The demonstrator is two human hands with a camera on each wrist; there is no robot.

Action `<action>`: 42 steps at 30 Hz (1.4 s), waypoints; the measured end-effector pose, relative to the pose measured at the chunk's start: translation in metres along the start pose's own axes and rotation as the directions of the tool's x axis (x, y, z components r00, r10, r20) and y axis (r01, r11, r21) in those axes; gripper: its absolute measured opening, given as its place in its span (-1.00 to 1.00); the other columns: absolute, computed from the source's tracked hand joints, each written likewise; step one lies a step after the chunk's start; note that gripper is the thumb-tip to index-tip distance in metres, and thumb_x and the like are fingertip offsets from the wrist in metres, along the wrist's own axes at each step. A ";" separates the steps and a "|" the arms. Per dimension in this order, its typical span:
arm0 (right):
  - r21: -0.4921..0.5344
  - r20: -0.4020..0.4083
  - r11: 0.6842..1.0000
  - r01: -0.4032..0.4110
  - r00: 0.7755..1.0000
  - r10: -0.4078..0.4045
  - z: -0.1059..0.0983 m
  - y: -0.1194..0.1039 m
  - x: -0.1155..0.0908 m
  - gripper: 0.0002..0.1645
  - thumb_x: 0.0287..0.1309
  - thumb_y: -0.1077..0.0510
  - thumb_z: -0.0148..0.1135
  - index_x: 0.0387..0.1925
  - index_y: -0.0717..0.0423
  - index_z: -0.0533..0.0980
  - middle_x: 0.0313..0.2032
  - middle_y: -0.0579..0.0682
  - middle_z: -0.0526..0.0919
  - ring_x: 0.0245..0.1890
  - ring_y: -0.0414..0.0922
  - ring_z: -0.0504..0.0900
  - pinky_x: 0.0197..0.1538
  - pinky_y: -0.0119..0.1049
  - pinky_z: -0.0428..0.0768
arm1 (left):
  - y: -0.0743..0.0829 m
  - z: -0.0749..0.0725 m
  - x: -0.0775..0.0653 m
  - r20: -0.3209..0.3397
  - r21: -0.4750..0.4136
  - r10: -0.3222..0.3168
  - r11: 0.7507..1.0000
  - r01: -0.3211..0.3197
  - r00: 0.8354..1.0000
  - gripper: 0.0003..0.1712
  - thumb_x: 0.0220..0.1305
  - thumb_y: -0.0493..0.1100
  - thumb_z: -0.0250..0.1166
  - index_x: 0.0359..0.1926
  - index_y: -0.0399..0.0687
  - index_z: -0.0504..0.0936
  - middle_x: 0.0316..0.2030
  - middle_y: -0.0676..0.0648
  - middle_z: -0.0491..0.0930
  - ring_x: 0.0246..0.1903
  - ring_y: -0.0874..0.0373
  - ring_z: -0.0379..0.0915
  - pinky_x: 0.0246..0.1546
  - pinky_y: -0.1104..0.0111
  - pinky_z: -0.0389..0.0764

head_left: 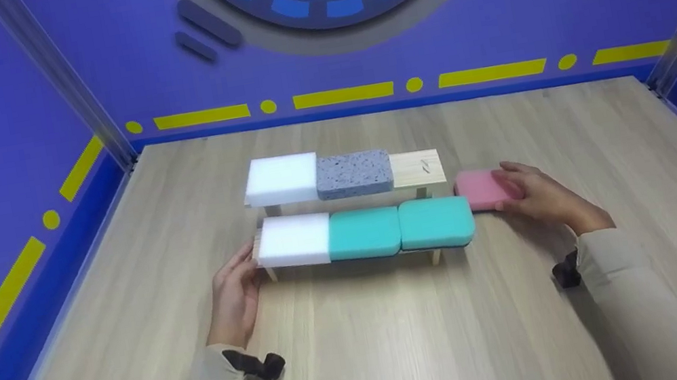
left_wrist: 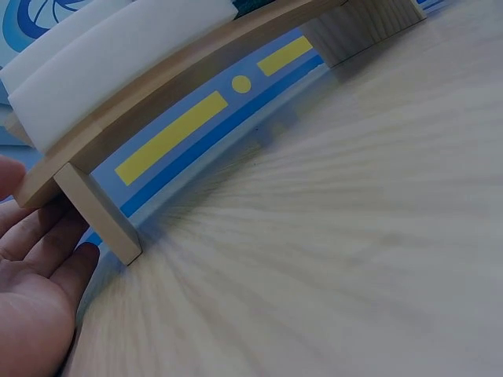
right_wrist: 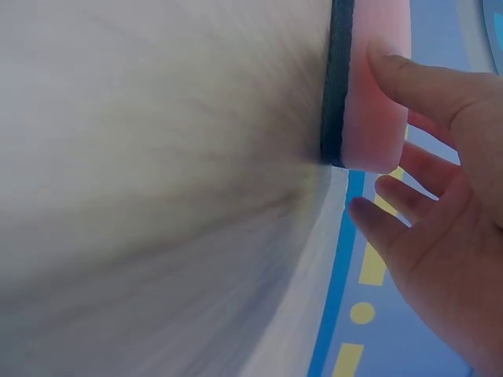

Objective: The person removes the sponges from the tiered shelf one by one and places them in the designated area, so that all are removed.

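In the head view a low wooden stand (head_left: 257, 245) bears a white sponge (head_left: 294, 241) and two teal sponges (head_left: 364, 232) in a row. My left hand (head_left: 237, 295) holds the stand's left end, thumb at the board's edge and fingers beneath it beside the leg (left_wrist: 100, 216). On the right, my right hand (head_left: 539, 194) grips a pink sponge (head_left: 477, 189) by its right side. The right wrist view shows this sponge's dark backing layer (right_wrist: 337, 86) and my thumb on the pink face. The sponge is just right of the stand's row.
Behind the front stand is a second wooden stand (head_left: 417, 168), carrying a white sponge (head_left: 282, 179) and a speckled grey sponge (head_left: 354, 173); bare wood shows at its right end. Both stands are on a light wooden table (head_left: 419, 341) with blue walls (head_left: 345, 65) around it.
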State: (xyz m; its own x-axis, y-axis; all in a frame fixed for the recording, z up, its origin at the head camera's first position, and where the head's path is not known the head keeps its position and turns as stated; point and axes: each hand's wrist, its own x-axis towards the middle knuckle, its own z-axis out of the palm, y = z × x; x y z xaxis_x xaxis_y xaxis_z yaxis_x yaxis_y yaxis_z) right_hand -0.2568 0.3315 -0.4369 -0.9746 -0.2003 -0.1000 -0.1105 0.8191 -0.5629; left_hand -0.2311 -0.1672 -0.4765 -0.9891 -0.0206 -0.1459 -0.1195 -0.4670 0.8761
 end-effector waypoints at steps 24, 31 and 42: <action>0.025 -0.096 0.997 0.076 0.993 -0.073 -0.022 -0.014 -0.006 -0.15 0.29 -0.07 0.16 0.43 0.24 0.09 0.41 0.34 0.11 0.42 0.31 0.04 0.40 0.30 0.06 | 0.000 -0.001 0.001 0.015 -0.005 0.006 1.000 -0.006 1.000 -0.40 0.30 -0.48 -0.07 0.37 -0.45 0.15 0.45 -0.28 0.05 0.41 -0.03 0.09 0.40 0.31 0.24; 0.040 -0.178 0.987 0.159 0.973 -0.149 -0.029 -0.027 -0.004 -0.23 0.31 -0.05 0.14 0.40 0.24 0.18 0.39 0.30 0.21 0.40 0.27 0.12 0.36 0.28 0.18 | 0.000 -0.002 0.001 0.017 0.013 0.013 1.000 -0.013 1.000 -0.41 0.30 -0.46 -0.09 0.37 -0.45 0.16 0.41 -0.30 0.11 0.38 -0.03 0.13 0.39 0.30 0.27; 0.048 -0.205 0.976 0.212 0.958 -0.198 -0.039 -0.063 0.000 -0.21 0.29 -0.12 0.14 0.40 0.18 0.20 0.40 0.24 0.22 0.40 0.24 0.16 0.35 0.26 0.24 | 0.000 -0.002 0.001 0.027 -0.009 0.009 1.000 -0.009 1.000 -0.41 0.32 -0.45 -0.08 0.37 -0.44 0.15 0.44 -0.28 0.07 0.40 -0.02 0.10 0.39 0.33 0.26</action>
State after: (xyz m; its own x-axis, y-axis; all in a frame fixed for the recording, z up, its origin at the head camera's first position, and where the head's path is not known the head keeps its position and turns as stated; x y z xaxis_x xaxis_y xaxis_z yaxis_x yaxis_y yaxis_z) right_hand -0.2576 0.3003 -0.3697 -0.9521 -0.2444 0.1839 -0.3055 0.7311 -0.6101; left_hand -0.2319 -0.1688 -0.4775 -0.9921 -0.0013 -0.1253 -0.1097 -0.4746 0.8734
